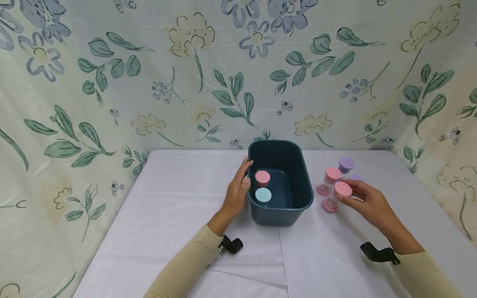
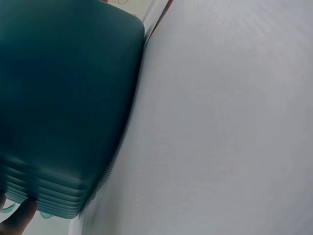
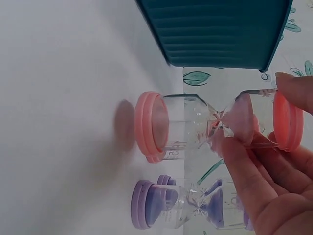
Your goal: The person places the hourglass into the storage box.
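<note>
A pink-capped sand timer (image 1: 343,189) is held by my right hand (image 1: 372,205), thumb and fingers around its upper end. In the right wrist view the timer (image 3: 149,125) shows clear glass and pink sand, its lower cap seemingly just off the table. Right behind it stands another pink sand timer (image 1: 333,174). My left hand (image 1: 235,192) touches the left side of a dark teal bin (image 1: 282,217), fingers extended along the wall near the rim. Inside the bin are a pink-capped timer (image 1: 262,178) and a light-blue-capped one (image 1: 263,195).
Purple sand timers (image 1: 347,164) stand behind the pink ones, one partly hidden by my right hand. A white cloth (image 1: 179,215) covers the table. Floral fabric (image 1: 223,82) hangs at the back and sides.
</note>
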A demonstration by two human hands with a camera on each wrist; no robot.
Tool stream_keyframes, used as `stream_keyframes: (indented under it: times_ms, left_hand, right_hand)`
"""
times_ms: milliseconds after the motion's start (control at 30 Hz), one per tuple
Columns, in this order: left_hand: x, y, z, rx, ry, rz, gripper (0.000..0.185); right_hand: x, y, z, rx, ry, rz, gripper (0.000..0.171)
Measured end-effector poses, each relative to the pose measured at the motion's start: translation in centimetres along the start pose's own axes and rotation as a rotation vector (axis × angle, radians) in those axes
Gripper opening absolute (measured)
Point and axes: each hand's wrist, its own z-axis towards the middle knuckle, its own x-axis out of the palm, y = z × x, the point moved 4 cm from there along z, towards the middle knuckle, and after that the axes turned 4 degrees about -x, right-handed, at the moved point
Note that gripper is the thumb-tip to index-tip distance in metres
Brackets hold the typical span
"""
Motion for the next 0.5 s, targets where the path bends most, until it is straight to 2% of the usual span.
stream_keyframes:
  times_ms: [133,500]
  left_hand:
    - [0.1,0.5,0.0,-0.003,0.001,0.011,0.052]
    - [-0.1,0.2,0.0,0.001,0.008,-0.007,0.052]
  right_hand:
    - [-0.2,0.5,0.1,-0.007,-0.009,0.014,0.058]
    - [-0.8,1.6,0.1,0.033,-0.021,0.066,0.060]
